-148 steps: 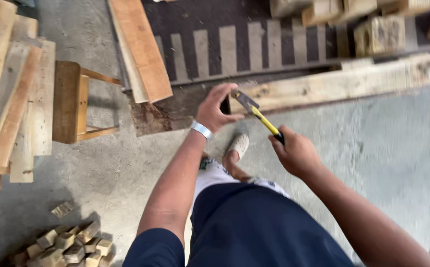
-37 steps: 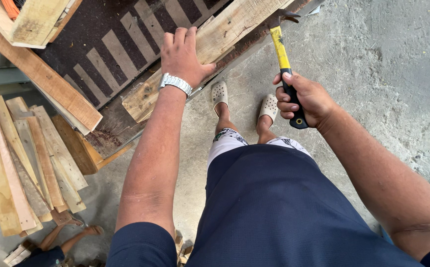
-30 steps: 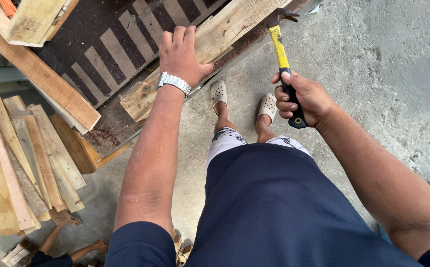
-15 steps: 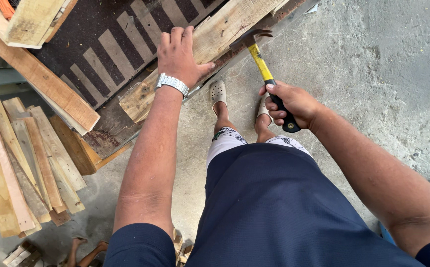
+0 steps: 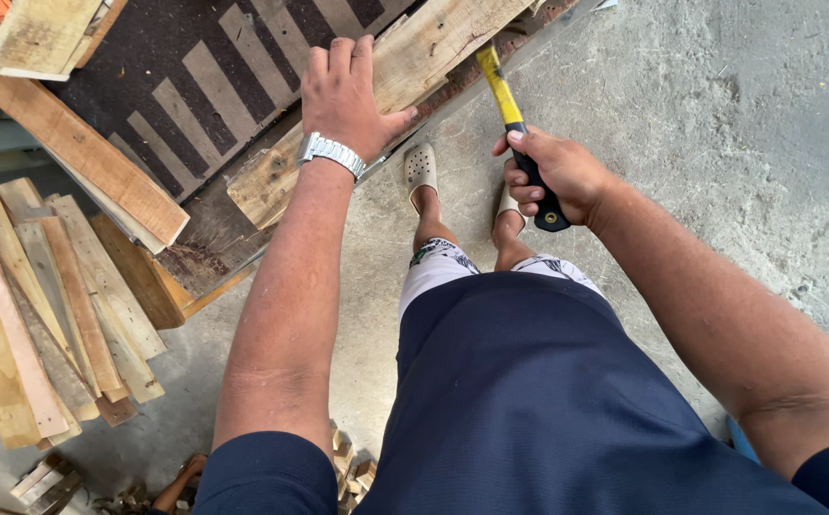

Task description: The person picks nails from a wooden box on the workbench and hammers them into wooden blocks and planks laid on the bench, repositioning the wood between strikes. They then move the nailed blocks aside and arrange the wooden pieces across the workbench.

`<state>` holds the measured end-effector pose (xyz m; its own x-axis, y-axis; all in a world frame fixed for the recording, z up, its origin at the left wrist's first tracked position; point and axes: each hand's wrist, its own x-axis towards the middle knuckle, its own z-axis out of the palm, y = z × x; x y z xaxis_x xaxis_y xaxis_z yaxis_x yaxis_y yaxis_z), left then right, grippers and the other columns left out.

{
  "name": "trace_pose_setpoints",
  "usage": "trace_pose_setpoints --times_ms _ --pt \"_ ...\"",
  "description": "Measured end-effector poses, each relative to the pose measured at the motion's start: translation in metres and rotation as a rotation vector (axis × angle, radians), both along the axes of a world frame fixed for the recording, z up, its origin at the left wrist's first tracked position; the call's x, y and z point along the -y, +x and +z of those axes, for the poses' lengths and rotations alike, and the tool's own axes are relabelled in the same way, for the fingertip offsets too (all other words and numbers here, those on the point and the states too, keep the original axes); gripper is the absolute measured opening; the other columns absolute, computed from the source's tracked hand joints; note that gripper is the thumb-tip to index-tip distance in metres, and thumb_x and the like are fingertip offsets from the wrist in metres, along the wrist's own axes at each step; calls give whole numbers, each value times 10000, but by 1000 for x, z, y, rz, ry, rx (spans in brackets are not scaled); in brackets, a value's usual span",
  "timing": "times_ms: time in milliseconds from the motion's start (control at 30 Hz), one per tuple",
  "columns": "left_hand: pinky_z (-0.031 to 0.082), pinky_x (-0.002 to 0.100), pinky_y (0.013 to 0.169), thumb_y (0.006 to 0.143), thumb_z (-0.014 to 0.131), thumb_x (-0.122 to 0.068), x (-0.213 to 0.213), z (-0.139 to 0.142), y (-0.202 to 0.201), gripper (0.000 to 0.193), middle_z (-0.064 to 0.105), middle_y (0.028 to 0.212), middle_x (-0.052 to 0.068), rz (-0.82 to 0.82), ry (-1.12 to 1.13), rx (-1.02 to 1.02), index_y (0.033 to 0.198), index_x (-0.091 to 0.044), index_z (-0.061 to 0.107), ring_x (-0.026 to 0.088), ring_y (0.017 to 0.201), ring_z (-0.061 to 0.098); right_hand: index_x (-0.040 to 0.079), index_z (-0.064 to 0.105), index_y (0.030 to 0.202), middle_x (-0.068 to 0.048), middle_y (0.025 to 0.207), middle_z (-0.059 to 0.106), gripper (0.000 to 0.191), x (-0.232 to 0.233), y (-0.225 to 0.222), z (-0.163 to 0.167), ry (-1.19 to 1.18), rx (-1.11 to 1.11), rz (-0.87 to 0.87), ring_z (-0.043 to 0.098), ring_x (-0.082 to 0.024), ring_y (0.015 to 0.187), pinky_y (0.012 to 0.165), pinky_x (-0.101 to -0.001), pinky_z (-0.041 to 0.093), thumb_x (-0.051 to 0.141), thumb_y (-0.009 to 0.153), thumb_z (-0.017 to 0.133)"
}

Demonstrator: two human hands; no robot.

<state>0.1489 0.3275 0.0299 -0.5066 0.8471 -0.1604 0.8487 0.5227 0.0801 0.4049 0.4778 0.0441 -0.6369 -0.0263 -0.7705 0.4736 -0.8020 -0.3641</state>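
My left hand [image 5: 346,93] lies flat, fingers spread, on a long rough wooden plank [image 5: 433,43] that runs along the edge of a dark slatted pallet [image 5: 195,72]. A metal wristwatch [image 5: 331,153] sits on that wrist. My right hand [image 5: 552,172] grips the black handle of a hammer [image 5: 510,105] with a yellow shaft. The hammer's head reaches the plank's edge near the top of the view and is partly hidden. My feet in pale perforated clogs [image 5: 421,172] stand on the concrete right beside the plank.
A stack of loose wooden slats [image 5: 42,305] lies at the left. A long board [image 5: 71,153] and a wooden block [image 5: 38,33] rest on the pallet at upper left. Small wood offcuts [image 5: 347,463] lie behind my feet. Grey concrete floor [image 5: 719,114] spreads to the right.
The hammer swung left and forward from beside my right foot, so its head now meets the plank's edge. My left hand stayed pressed on the plank.
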Motion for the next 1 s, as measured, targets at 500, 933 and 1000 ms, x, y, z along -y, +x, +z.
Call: trace_pose_setpoints --times_ms 500,933,1000 --pt "447 473 1005 753 830 -709 -1 -1 -1 1030 499 1270 139 -45 12 -45 1438 -27 475 317 1167 471 85 528 1146 3 737 428 275 -3 -4 -4 -4 -34 19 369 -66 503 433 -261 358 333 1065 441" --pt "445 496 996 795 791 -740 -1 -5 -2 1028 493 1268 194 -86 -16 -98 1428 -3 454 355 1184 473 85 533 1154 -2 740 448 272 -5 -9 -8 35 -43 12 359 -57 505 441 -259 369 328 1070 445" --pt "447 494 994 796 787 -740 -1 -4 -2 1033 494 1265 195 -95 -30 -105 1427 4 447 353 1176 477 96 532 1149 -2 732 444 269 -5 -8 -10 8 -26 45 367 -62 505 440 -266 369 333 1061 438"
